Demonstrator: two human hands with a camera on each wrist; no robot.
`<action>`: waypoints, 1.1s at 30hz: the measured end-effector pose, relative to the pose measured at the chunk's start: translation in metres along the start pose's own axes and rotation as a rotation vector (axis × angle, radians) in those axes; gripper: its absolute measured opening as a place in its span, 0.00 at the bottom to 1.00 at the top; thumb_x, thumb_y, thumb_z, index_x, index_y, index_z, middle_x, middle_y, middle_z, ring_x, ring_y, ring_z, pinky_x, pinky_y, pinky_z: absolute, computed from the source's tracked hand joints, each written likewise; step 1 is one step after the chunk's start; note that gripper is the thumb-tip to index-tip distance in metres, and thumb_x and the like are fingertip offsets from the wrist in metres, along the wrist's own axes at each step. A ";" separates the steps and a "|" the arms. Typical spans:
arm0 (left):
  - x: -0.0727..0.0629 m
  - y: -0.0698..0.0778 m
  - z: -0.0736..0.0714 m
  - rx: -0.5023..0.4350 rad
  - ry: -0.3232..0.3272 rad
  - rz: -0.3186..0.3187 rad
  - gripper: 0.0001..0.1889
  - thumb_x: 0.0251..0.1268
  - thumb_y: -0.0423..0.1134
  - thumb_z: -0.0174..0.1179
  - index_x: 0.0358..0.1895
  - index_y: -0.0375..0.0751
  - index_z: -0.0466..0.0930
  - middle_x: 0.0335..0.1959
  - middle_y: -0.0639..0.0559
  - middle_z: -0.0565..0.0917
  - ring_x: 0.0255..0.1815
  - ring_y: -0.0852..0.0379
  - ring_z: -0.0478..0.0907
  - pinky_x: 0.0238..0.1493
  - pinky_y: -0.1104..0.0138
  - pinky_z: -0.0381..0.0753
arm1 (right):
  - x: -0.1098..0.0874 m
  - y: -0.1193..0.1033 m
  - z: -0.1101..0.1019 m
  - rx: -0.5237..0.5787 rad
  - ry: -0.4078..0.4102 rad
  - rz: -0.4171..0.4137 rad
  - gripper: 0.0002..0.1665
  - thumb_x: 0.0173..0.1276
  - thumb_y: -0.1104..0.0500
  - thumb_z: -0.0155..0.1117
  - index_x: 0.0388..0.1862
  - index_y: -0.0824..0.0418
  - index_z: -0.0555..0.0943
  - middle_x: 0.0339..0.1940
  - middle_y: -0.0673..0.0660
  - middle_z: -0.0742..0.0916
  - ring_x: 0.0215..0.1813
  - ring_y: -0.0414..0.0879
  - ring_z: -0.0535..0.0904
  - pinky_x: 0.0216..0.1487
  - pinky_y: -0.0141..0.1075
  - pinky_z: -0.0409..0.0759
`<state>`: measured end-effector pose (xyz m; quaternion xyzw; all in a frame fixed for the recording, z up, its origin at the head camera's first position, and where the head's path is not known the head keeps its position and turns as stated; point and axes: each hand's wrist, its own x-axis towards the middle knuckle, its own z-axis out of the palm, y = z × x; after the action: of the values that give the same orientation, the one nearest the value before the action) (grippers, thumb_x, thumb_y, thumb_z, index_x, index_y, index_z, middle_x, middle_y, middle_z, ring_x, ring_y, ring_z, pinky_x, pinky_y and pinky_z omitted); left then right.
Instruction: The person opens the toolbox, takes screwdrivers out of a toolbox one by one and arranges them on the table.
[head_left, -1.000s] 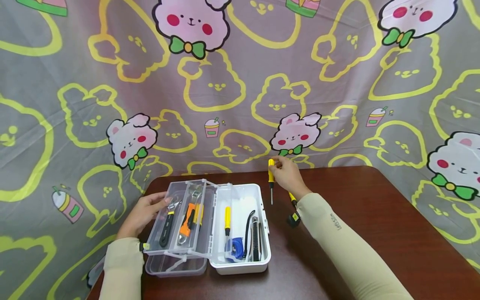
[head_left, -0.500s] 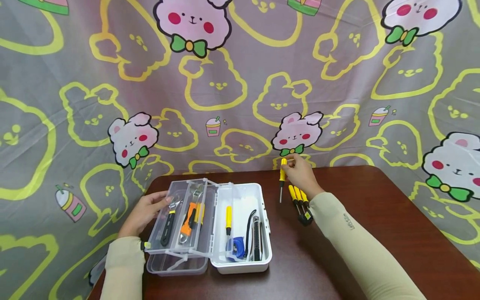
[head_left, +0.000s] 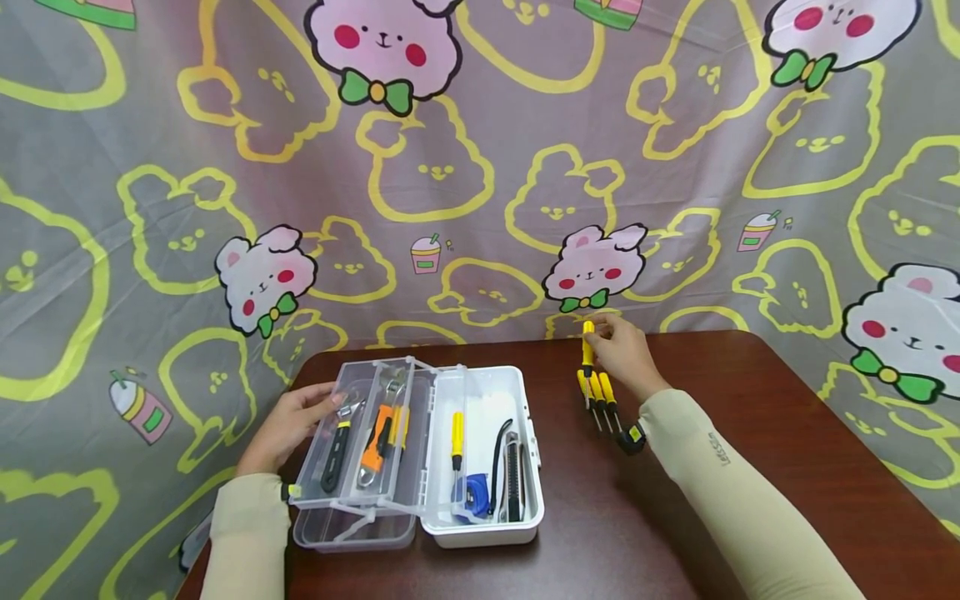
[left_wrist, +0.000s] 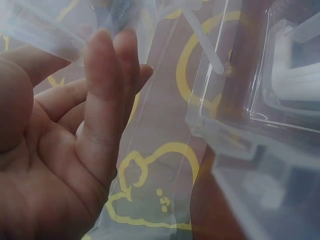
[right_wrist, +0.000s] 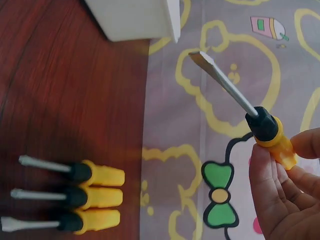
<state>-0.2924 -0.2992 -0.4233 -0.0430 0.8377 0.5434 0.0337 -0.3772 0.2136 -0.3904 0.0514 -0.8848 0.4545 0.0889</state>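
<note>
My right hand (head_left: 624,350) pinches a flat-head screwdriver (head_left: 588,342) by its yellow handle, tip down, above the table at the right of the toolbox. Its flat metal tip (right_wrist: 202,59) shows plainly in the right wrist view. Below it, three similar yellow-and-black screwdrivers (right_wrist: 102,197) lie side by side on the table. At the left, my left hand (head_left: 288,421) grips the edge of the toolbox's clear tray (head_left: 300,498), thumb on top; the far fingers are partly hidden. A black-handled adjustable wrench (head_left: 335,454) and an orange tool (head_left: 372,446) lie in the tray.
The white toolbox (head_left: 480,540) stands open on the brown table (head_left: 720,417). Inside are a yellow screwdriver (head_left: 457,435), a blue tape measure (head_left: 475,496), a thin black curved piece (head_left: 496,458) and a utility knife (head_left: 513,479). Patterned cloth (head_left: 487,183) hangs behind.
My right hand has moved right with the screwdriver, from beside the toolbox to over the three lying screwdrivers, which have come into fuller view. My left hand stays at the tray.
</note>
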 end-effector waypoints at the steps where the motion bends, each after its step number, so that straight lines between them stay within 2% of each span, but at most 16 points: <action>1: 0.000 0.000 0.000 0.006 -0.002 -0.001 0.37 0.64 0.57 0.61 0.70 0.37 0.66 0.54 0.39 0.80 0.42 0.47 0.81 0.41 0.59 0.82 | 0.000 0.002 -0.001 -0.010 0.002 -0.003 0.21 0.73 0.54 0.57 0.62 0.59 0.74 0.46 0.62 0.82 0.32 0.53 0.82 0.32 0.41 0.82; 6: 0.001 -0.002 -0.001 0.020 0.000 0.001 0.38 0.64 0.58 0.61 0.70 0.37 0.66 0.54 0.39 0.80 0.42 0.47 0.81 0.42 0.58 0.82 | -0.001 0.014 -0.006 -0.046 0.010 -0.006 0.21 0.74 0.54 0.56 0.62 0.58 0.75 0.48 0.62 0.82 0.32 0.52 0.82 0.35 0.42 0.82; 11: 0.001 -0.003 -0.001 0.026 0.006 0.004 0.37 0.64 0.58 0.61 0.70 0.38 0.67 0.54 0.39 0.80 0.42 0.47 0.81 0.42 0.58 0.82 | -0.001 0.023 -0.010 -0.066 0.033 -0.009 0.20 0.73 0.54 0.57 0.61 0.57 0.77 0.44 0.61 0.84 0.31 0.51 0.82 0.33 0.41 0.81; 17: 0.002 -0.002 0.000 0.028 0.011 -0.007 0.36 0.64 0.58 0.61 0.69 0.39 0.68 0.54 0.39 0.80 0.43 0.47 0.81 0.42 0.59 0.82 | -0.003 0.032 -0.014 -0.083 0.038 -0.003 0.21 0.73 0.54 0.57 0.62 0.60 0.76 0.46 0.61 0.84 0.30 0.48 0.81 0.32 0.40 0.81; 25: 0.001 -0.001 0.000 0.033 0.009 0.000 0.38 0.63 0.59 0.61 0.70 0.37 0.67 0.54 0.39 0.79 0.42 0.48 0.81 0.42 0.59 0.81 | -0.002 0.045 -0.016 -0.132 0.057 -0.018 0.20 0.73 0.55 0.57 0.59 0.61 0.78 0.38 0.59 0.84 0.29 0.49 0.79 0.30 0.40 0.76; 33: 0.002 -0.001 0.000 0.031 0.013 0.007 0.39 0.62 0.60 0.62 0.69 0.37 0.67 0.55 0.39 0.80 0.42 0.48 0.81 0.41 0.59 0.81 | -0.002 0.056 -0.015 -0.149 0.034 0.034 0.22 0.73 0.54 0.57 0.61 0.63 0.77 0.44 0.62 0.84 0.32 0.52 0.77 0.32 0.41 0.75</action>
<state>-0.2944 -0.2997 -0.4244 -0.0430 0.8464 0.5301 0.0271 -0.3827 0.2585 -0.4266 0.0221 -0.9153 0.3895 0.0999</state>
